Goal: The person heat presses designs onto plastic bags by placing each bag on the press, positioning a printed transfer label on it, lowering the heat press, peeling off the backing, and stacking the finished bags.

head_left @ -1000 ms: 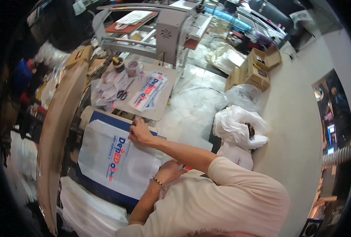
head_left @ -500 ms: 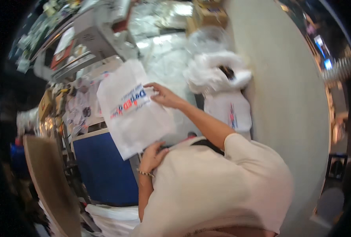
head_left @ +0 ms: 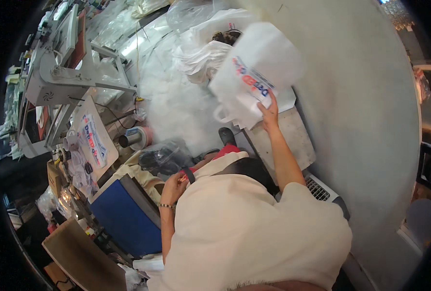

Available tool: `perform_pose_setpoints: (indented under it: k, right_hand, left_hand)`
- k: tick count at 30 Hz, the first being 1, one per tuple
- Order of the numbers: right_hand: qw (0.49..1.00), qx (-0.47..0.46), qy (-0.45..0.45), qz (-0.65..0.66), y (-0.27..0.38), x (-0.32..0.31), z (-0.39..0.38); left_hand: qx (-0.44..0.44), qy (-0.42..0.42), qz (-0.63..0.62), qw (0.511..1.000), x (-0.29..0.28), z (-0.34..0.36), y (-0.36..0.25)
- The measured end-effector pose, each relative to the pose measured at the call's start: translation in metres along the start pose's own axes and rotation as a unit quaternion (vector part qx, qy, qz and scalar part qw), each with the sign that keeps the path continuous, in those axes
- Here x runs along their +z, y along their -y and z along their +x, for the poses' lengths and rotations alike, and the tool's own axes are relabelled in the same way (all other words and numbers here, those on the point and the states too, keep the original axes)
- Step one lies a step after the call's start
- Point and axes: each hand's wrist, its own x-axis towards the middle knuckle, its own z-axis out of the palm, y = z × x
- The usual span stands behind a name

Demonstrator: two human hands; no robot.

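My right hand (head_left: 269,115) grips the edge of a white fabric bag (head_left: 283,48) with red and blue print. The bag tilts above a low pale stand (head_left: 288,145), over other white bags (head_left: 235,112) there, one with a loop handle. Close to my waist, my left hand (head_left: 173,188) has its fingers curled in beside a dark strap (head_left: 190,174); what they hold, if anything, is hidden. Another printed white piece (head_left: 93,138) lies flat on a pale board at the left, below a grey press-like machine (head_left: 55,80).
A blue padded panel (head_left: 125,218) and a brown curved board (head_left: 82,254) stand at lower left. Bundled white bags (head_left: 203,58) lie ahead on plastic sheeting. A metal cylinder (head_left: 128,140) and dark plastic bags (head_left: 162,157) are on the floor. A grey wall (head_left: 356,111) rises at right.
My view and body have turned right. My right hand has carried the white bag from the left side over to the right stand. My left hand has come away from the bag to my waist.
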Motion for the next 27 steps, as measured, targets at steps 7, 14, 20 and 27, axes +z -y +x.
perform_pose_setpoints:
  k: [7, 14, 20, 27]
  right_hand:
    - [0.963, 0.152, -0.22, -0.045, -0.146, -0.102, 0.026]
    - [0.873, 0.292, -0.343, -0.189, -0.236, -0.143, 0.019]
    - [0.843, 0.286, -0.241, -0.386, -0.257, -0.15, 0.012]
    - [0.897, 0.307, -0.137, -0.287, -0.176, -0.068, -0.011]
  left_hand:
    - [-0.054, -0.031, -0.034, 0.997, -0.027, 0.006, -0.056]
    - [-0.097, -0.079, -0.033, 0.992, -0.026, -0.024, -0.018]
    - [-0.197, -0.126, -0.058, 0.971, -0.017, -0.059, -0.026]
    - [-0.243, -0.145, -0.101, 0.954, -0.007, -0.089, -0.023]
